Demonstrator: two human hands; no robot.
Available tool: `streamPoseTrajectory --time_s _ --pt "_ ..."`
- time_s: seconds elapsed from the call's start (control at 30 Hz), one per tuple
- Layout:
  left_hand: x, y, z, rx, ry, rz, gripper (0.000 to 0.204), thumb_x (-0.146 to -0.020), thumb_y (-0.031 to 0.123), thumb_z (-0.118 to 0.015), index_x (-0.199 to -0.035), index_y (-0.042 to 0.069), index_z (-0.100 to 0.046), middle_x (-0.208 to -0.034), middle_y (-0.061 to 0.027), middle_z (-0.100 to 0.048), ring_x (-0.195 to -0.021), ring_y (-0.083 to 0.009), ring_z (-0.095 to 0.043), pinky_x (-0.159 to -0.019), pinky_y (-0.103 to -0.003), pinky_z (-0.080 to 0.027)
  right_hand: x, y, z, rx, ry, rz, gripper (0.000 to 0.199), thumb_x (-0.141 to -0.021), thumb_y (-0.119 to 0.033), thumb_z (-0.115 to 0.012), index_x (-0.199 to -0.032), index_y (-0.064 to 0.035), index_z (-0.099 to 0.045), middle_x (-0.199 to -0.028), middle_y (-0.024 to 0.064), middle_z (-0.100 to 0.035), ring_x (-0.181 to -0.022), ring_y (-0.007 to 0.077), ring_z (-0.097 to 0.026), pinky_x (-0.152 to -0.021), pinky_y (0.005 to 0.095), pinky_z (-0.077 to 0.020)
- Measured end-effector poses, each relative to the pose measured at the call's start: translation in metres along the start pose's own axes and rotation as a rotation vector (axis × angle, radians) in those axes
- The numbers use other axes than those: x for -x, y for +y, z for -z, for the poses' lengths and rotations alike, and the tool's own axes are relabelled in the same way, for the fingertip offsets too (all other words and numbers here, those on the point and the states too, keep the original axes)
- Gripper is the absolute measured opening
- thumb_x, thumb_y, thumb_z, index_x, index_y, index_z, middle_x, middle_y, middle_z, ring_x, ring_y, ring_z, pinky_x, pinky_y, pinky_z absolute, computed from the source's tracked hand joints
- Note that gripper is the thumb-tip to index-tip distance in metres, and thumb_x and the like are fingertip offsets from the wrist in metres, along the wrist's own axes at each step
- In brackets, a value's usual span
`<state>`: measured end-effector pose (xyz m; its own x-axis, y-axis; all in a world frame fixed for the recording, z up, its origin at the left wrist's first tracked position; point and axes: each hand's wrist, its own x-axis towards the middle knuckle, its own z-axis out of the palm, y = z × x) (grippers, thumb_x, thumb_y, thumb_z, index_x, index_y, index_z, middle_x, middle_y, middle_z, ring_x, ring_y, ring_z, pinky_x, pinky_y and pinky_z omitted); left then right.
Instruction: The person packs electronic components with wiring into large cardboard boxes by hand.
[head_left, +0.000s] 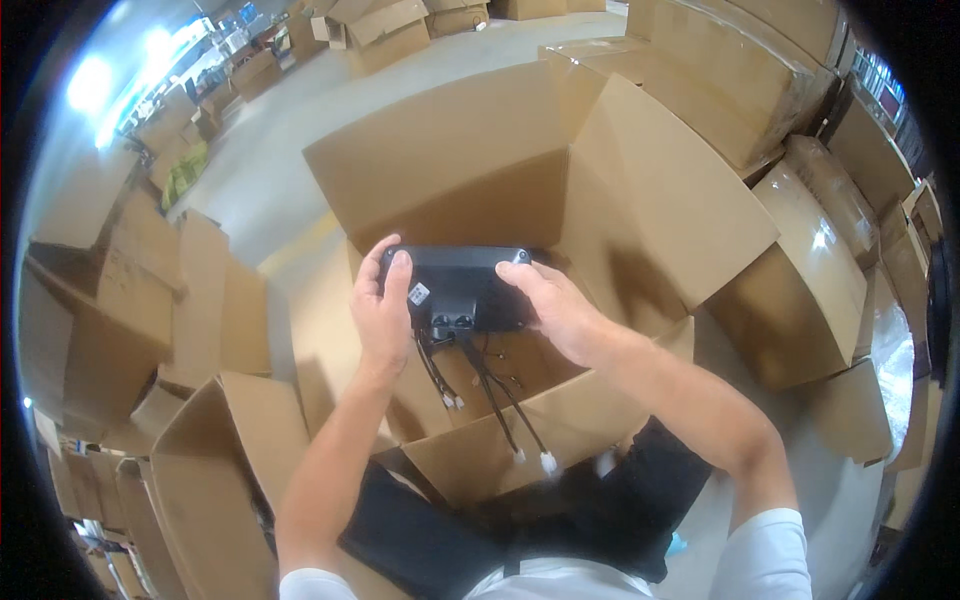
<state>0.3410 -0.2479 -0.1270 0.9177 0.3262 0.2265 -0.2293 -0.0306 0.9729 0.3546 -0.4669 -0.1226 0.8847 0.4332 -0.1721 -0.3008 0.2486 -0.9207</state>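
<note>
Both hands hold a flat black device [462, 285] over the open cardboard box [640, 200] in the middle of the scene: the left hand [382, 310] has its fingers clamped on the device's left end, the right hand [555, 308] on its right end. Black cables with white connectors [520, 420] hang from the device's near side, toward the box's near flap. More open cardboard boxes [210, 470] stand on the floor to the left and right.

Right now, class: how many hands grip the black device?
2. The left hand holds the black device at its left end; the right hand at its right.
</note>
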Motion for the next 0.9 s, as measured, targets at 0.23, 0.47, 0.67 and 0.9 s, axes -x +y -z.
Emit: streamPoseTrajectory --time_s 0.23,0.47,0.67,0.9 --pt "-0.005 0.010 -0.007 0.307 -0.087 0.106 0.053 -0.105 0.042 -0.053 -0.136 0.000 -0.055 -0.118 -0.0062 -0.065 -0.108 -0.0147 -0.060 -0.098 -0.032 -0.047 -0.015 -0.040 0.012 0.058 -0.125 -0.091 0.046 -0.094 -0.029 -0.072 -0.129 -0.0024 -0.058 -0.118 0.0082 -0.067 -0.103 0.0182 -0.067 -0.086 0.0355 -0.0602" --pt "0.021 -0.051 -0.037 0.150 -0.626 0.736 0.035 -0.093 0.016 -0.071 -0.120 -0.001 -0.057 -0.080 -0.0063 -0.067 -0.079 -0.0179 -0.070 -0.074 -0.031 -0.055 -0.098 -0.018 0.066 -0.225 0.166 -0.042 0.044 -0.092 -0.032 -0.074 -0.123 -0.0037 -0.061 -0.113 0.0085 -0.068 -0.114 0.0204 -0.061 -0.099 0.0439 -0.0510" --pt "-0.072 -0.157 -0.034 -0.471 -0.690 0.376 0.019 -0.091 0.008 -0.062 -0.102 -0.006 -0.070 -0.070 -0.0077 -0.066 -0.057 -0.0141 -0.063 -0.057 -0.031 -0.054 -0.158 0.084 0.196 0.036 0.584 -0.334 0.027 -0.089 -0.031 -0.076 -0.106 -0.0119 -0.067 -0.107 0.0072 -0.070 -0.096 0.0205 -0.066 -0.083 0.0426 -0.0536" --pt "-0.131 -0.276 -0.132 -0.977 -0.585 -0.267 0.017 -0.083 0.002 -0.062 -0.098 0.001 -0.070 -0.101 -0.0178 -0.067 -0.101 -0.0408 -0.065 -0.087 -0.049 -0.052 -0.200 0.173 0.278 0.261 1.024 -0.141 0.049 -0.086 -0.024 -0.080 -0.120 0.0030 -0.058 -0.109 0.0134 -0.069 -0.099 0.0259 -0.068 -0.086 0.0467 -0.0546"
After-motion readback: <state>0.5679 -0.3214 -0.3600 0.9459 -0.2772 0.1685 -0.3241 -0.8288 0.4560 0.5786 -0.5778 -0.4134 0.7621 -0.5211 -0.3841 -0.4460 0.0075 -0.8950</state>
